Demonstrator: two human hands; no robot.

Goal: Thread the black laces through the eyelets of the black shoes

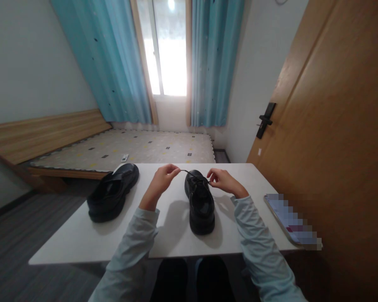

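Note:
A black lace-up shoe (202,216) stands upright on the white table (173,243), its toe pointing away from me and its opening toward me. To its left, my left hand (166,174) pinches one end of a thin black shoelace (186,171), which runs taut to the top of the shoe. At the shoe's right side, my right hand (221,179) has its fingers curled in a pinch on the lace by the eyelets. Another black shoe (111,195) sits at the table's left edge, apart from both hands.
A flat tablet-like object (290,222), partly pixelated, lies along the table's right edge. Beyond the table is a bed (138,144) with a small white remote-like object (125,157) on it. A wooden door (327,126) stands at the right.

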